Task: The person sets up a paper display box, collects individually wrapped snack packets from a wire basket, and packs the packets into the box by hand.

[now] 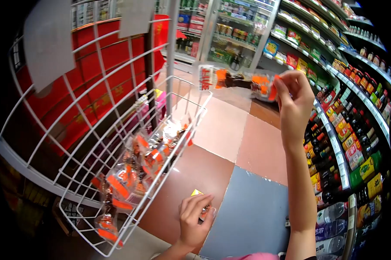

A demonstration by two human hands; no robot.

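Observation:
My right hand (296,93) is raised at the upper right, thumb and fingers pinching the end of a clear plastic snack packet (238,82). Dark food shows through the wrapper between orange printed patches, and the packet stretches out to the left. Lower down, my left hand (195,219) is curled closed around something small. A yellow corner and a bit of orange and black show by its fingers, but most of it is hidden. Several similar snack packets (125,180) lie in the white wire basket (150,190) at the left.
Red boxes (104,78) stand behind the wire rack, where white paper sheets (48,41) hang. Glass-door coolers (234,30) are at the back. Shelves of bottles and bags (356,125) curve along the right. Coloured tiles (251,203) cover the floor.

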